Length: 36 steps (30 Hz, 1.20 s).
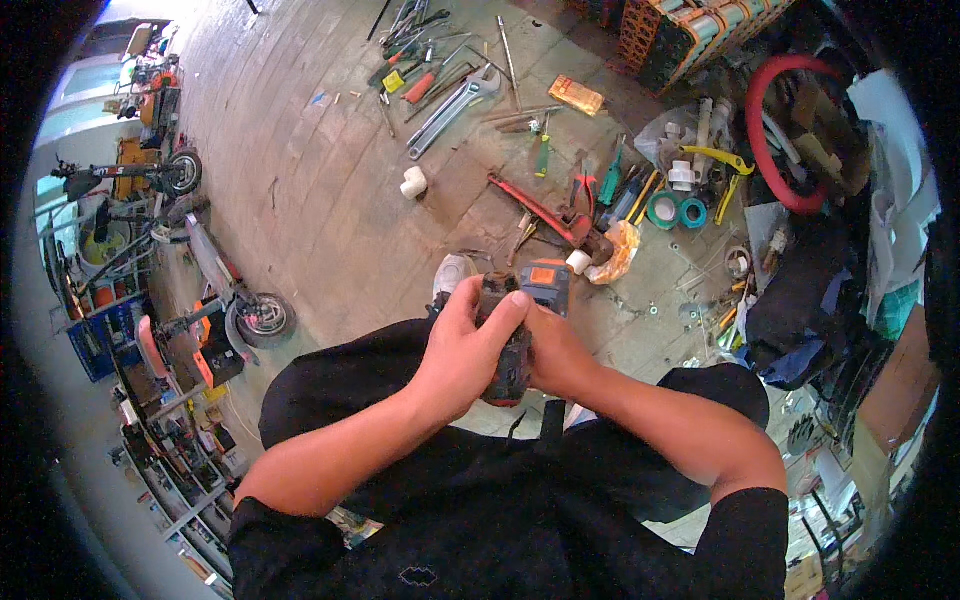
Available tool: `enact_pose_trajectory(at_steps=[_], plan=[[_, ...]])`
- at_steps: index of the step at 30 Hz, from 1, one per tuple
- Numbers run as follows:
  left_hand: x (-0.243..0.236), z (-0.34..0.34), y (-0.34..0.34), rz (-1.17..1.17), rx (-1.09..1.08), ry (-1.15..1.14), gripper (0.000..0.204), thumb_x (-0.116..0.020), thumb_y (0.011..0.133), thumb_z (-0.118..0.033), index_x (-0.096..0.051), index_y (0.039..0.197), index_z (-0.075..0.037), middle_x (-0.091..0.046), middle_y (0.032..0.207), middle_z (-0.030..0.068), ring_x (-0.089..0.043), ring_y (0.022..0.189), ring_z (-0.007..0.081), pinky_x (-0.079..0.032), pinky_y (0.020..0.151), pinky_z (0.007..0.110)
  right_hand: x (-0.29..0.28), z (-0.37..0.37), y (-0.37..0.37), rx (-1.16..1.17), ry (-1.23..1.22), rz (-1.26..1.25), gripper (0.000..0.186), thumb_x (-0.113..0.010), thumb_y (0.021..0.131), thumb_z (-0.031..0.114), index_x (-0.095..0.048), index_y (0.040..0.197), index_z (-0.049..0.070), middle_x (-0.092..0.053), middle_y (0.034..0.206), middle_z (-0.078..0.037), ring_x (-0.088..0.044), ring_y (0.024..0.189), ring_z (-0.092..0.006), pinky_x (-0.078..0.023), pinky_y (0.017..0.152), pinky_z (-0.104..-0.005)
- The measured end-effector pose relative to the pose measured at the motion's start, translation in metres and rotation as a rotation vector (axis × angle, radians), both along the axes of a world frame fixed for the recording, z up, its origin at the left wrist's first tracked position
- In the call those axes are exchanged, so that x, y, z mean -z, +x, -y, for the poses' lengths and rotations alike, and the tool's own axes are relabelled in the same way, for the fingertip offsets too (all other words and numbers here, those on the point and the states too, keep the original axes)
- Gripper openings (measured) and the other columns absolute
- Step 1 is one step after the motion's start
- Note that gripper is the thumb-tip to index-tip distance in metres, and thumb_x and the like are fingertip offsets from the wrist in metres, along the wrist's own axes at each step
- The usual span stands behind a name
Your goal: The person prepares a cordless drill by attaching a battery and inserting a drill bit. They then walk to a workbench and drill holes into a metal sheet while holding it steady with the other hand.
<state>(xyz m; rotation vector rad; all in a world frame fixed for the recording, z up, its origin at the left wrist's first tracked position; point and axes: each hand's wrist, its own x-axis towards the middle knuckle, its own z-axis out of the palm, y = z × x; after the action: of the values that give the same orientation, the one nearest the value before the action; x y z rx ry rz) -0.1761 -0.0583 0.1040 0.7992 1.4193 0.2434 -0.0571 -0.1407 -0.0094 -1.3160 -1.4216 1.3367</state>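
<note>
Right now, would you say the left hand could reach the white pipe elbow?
Probably not without letting go: the left hand holds the dark tool, though nothing covers the white pipe elbow.
</note>
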Motion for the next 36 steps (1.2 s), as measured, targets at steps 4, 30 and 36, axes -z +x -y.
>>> enact_pose_trajectory(at_steps=[4, 30, 36], plan=[[-0.004, 0.008, -0.014, -0.042, 0.046, 0.056, 0.045, -0.069, 0.103, -0.033, -0.054, 0.132, -0.002, -0.065, 0.098, 0.0051, -0.06, 0.083, 0.0094, -0.049, 0.065, 0.027, 0.009, 0.004, -0.006, -0.062, 0.059, -0.025, 0.069, -0.074, 0.081, 0.001, -0.043, 0.142, 0.007, -0.067, 0.124, -0.024, -0.064, 0.118, -0.047, -0.054, 0.096, -0.0515], [-0.015, 0.04, 0.018, -0.228, 1.017, 0.43, 0.048, -0.073, 0.097, -0.027, -0.052, 0.129, 0.002, -0.064, 0.111, 0.0252, -0.062, 0.107, 0.0424, -0.051, 0.094, 0.049, 0.093, 0.006, 0.073, -0.044, -0.179, 0.785, 0.061, -0.069, 0.083, 0.012, -0.06, 0.142, 0.021, -0.052, 0.144, -0.016, -0.062, 0.121, -0.0389, -0.054, 0.098, -0.0548], [-0.026, 0.047, 0.01, -0.228, 1.006, 0.315, 0.048, -0.074, 0.096, -0.028, -0.053, 0.127, 0.001, -0.064, 0.109, 0.0251, -0.063, 0.103, 0.0429, -0.051, 0.091, 0.048, 0.143, 0.024, 0.09, -0.146, -0.345, 1.152, 0.058, -0.066, 0.088, 0.01, -0.057, 0.146, 0.013, -0.043, 0.16, -0.014, -0.058, 0.129, -0.0371, -0.052, 0.099, -0.0569]])
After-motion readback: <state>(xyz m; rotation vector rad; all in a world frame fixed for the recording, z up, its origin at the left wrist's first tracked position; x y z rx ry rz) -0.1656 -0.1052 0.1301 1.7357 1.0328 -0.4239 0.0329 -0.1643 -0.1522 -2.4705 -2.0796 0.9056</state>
